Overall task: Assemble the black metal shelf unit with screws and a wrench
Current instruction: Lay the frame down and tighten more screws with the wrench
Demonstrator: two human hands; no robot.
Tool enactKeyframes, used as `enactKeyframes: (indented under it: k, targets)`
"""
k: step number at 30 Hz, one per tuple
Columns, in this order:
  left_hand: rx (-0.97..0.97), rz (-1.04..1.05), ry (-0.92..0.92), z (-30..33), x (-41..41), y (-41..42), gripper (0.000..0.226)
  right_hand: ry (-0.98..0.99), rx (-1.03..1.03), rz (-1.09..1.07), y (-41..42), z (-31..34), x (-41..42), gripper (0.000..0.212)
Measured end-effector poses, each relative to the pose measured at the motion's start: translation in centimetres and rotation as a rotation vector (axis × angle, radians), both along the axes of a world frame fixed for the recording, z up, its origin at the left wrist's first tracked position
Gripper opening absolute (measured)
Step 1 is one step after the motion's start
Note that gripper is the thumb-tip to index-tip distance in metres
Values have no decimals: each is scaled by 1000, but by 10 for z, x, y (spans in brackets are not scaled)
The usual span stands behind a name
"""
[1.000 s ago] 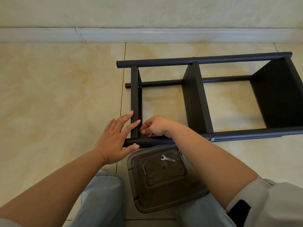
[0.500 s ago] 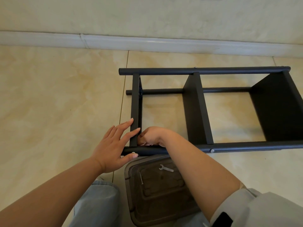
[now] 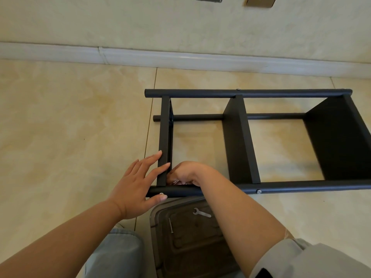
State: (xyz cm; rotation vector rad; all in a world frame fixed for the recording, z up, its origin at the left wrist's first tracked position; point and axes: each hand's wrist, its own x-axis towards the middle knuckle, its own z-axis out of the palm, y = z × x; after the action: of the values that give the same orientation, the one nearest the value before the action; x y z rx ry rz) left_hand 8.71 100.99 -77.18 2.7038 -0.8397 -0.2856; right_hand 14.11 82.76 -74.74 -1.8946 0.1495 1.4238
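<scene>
The black metal shelf unit (image 3: 239, 137) lies on its side on the tiled floor. My left hand (image 3: 136, 183) rests flat against the leftmost shelf panel (image 3: 164, 137), fingers spread, thumb beside a screw head (image 3: 161, 194) in the near pole (image 3: 301, 186). My right hand (image 3: 185, 173) is curled inside the corner where that panel meets the near pole; something small and pale shows under its fingers, too hidden to name. A small silver wrench (image 3: 201, 213) and a long screw (image 3: 171, 225) lie on a dark plastic lid (image 3: 190, 243).
The lid sits between my knees, just below the near pole. Another screw head (image 3: 258, 191) shows on the near pole under the middle panel. A wall with a white skirting board (image 3: 180, 59) runs behind the shelf. Tiled floor lies to the left.
The view has tilted up, so the shelf and hands sit lower in frame. My right hand has curled further into the corner. My left hand keeps its place on the panel.
</scene>
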Motion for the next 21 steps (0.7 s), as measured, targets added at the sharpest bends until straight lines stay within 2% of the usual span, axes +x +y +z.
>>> enactKeyframes:
  k: [8,21]
  targets:
    - [-7,7,5,-1,-1,0,69,43,3,-27,1,-7,0,21]
    - [-2,11,17,-1,-1,0,70,67,57,-85,-1,-22,2,9]
